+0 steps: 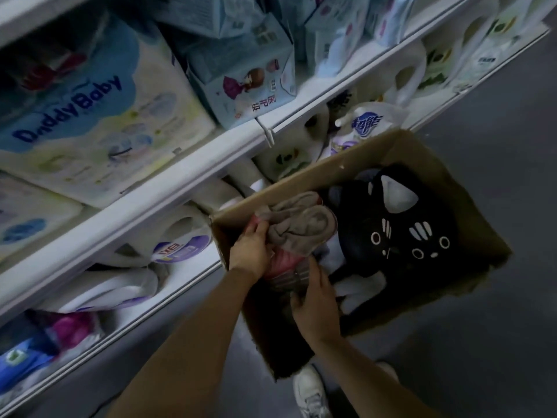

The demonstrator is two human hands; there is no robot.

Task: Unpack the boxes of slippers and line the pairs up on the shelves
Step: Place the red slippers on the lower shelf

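An open cardboard box [304, 173] stands on the floor against the shelves. Inside lie black plush cat-face slippers [401, 233] on the right and a grey fuzzy pair [304, 227] on the left, resting on a clear-wrapped pink pair [284, 265]. My left hand [251, 250] grips the left side of the wrapped pink pair, thumb against the grey pair. From below, my right hand [316, 303] holds the same wrapped bundle. White items lie lower in the box, partly hidden.
White shelves [168, 188] run diagonally at left, packed with diaper packs [87, 116], blue boxes [250, 82] and detergent jugs [180, 245]. A grey floor [482, 342] spreads to the right of the box. My white shoe [310, 390] stands below the box.
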